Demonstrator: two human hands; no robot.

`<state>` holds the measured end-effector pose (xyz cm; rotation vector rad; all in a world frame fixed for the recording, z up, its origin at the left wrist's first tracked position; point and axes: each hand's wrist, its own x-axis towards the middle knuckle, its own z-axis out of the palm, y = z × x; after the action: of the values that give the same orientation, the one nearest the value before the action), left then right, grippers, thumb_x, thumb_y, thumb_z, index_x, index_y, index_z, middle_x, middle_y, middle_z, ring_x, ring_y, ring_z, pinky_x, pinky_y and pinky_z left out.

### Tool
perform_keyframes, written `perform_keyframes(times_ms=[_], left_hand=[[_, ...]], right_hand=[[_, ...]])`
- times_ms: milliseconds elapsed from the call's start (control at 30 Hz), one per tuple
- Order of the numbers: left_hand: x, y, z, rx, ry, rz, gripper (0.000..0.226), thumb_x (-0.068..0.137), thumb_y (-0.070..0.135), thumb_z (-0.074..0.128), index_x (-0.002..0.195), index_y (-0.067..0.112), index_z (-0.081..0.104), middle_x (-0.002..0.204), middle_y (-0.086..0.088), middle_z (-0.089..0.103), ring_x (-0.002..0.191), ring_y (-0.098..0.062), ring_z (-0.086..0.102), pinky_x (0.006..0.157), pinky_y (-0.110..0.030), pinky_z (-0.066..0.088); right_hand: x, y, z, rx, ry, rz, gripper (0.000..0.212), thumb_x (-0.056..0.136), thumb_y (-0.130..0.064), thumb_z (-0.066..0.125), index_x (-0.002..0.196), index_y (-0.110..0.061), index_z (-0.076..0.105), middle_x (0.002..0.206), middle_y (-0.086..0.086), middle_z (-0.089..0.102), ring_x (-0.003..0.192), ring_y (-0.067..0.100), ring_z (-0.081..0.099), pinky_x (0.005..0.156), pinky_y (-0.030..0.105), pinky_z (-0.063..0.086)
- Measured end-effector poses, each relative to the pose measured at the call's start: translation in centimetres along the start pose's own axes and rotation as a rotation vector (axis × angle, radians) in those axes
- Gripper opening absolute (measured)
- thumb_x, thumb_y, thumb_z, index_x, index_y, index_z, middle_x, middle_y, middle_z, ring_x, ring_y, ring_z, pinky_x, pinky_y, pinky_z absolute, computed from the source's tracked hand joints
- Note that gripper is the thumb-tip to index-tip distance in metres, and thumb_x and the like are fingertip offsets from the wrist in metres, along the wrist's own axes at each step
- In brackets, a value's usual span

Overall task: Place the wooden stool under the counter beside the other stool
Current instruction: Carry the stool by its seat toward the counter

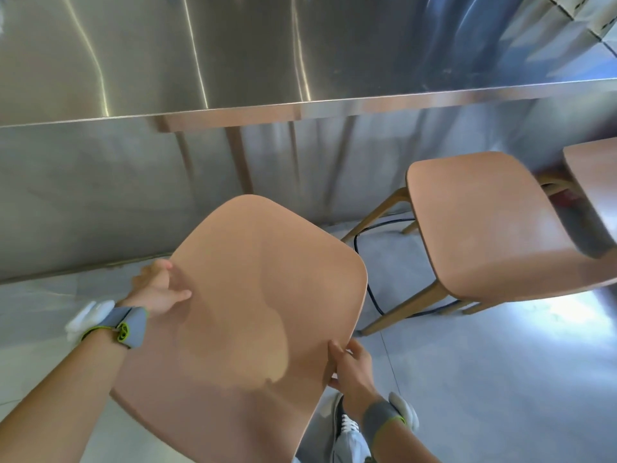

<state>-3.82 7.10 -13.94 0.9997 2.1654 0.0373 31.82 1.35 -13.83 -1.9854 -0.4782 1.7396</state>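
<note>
Both hands, left point(160, 289) and right point(350, 365), gripped wooden stool point(253, 305) seat edges; other stool point(494, 225) stood right, beside steel counter point(300, 61).

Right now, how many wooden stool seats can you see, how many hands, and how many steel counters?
Wooden stool seats: 3, the held stool, the other stool, and a third seat cut off at the right edge
Hands: 2, left hand, right hand
Steel counters: 1
Total: 6

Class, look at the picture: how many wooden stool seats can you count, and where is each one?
3. One stool is gripped by the left hand and right hand; a second stool stands right of it; a third seat is cut off at the right edge.
</note>
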Motion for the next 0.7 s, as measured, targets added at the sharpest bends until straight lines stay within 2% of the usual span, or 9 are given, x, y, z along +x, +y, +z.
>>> perform_keyframes(times_ms=[100,233,400,567,700], left_hand=[[0.5,0.1,0.9,-0.026,0.011,-0.004,0.07,0.075,0.017,0.078,0.125,0.014,0.029,0.136,-0.018,0.035,0.128,-0.038,0.035,0.107,-0.051,0.035],[0.3,0.7,1.4,0.034,0.059,0.036,0.075,0.076,0.019,0.078,0.129,0.017,0.025,0.136,-0.02,0.036,0.128,-0.041,0.037,0.107,-0.052,0.037],[-0.3,1.8,1.4,0.096,0.065,0.001,0.079,0.077,0.02,0.076,0.135,0.013,0.023,0.138,-0.023,0.036,0.129,-0.043,0.037,0.107,-0.052,0.037],[-0.2,2.1,1.0,0.112,0.077,-0.011,0.079,0.073,0.02,0.081,0.131,0.012,0.028,0.136,-0.025,0.039,0.127,-0.044,0.039,0.102,-0.052,0.04],[-0.3,2.2,0.2,0.116,0.062,0.002,0.081,0.07,0.023,0.083,0.13,0.018,0.029,0.129,-0.023,0.043,0.122,-0.044,0.043,0.096,-0.05,0.043]], right_hand=[[0.4,-0.2,-0.4,0.017,-0.031,-0.005,0.016,0.1,-0.014,0.051,0.108,-0.004,0.061,0.093,0.013,0.068,0.079,0.027,0.067,0.074,0.048,0.061],[0.8,-0.2,-1.3,-0.003,-0.086,-0.012,0.017,0.1,-0.015,0.052,0.111,-0.006,0.062,0.093,0.01,0.069,0.077,0.024,0.068,0.059,0.035,0.06],[1.0,-0.7,-1.6,-0.035,-0.16,0.01,0.017,0.101,-0.015,0.05,0.114,-0.012,0.061,0.099,0.011,0.069,0.082,0.026,0.069,0.074,0.046,0.062],[1.1,-1.0,-1.5,-0.048,-0.153,0.016,0.02,0.101,-0.014,0.05,0.117,-0.011,0.06,0.105,0.012,0.069,0.086,0.027,0.069,0.063,0.04,0.061],[1.1,-1.3,-1.5,-0.046,-0.143,0.019,0.016,0.101,-0.012,0.049,0.112,-0.013,0.06,0.105,0.014,0.069,0.086,0.028,0.068,0.058,0.038,0.059]])
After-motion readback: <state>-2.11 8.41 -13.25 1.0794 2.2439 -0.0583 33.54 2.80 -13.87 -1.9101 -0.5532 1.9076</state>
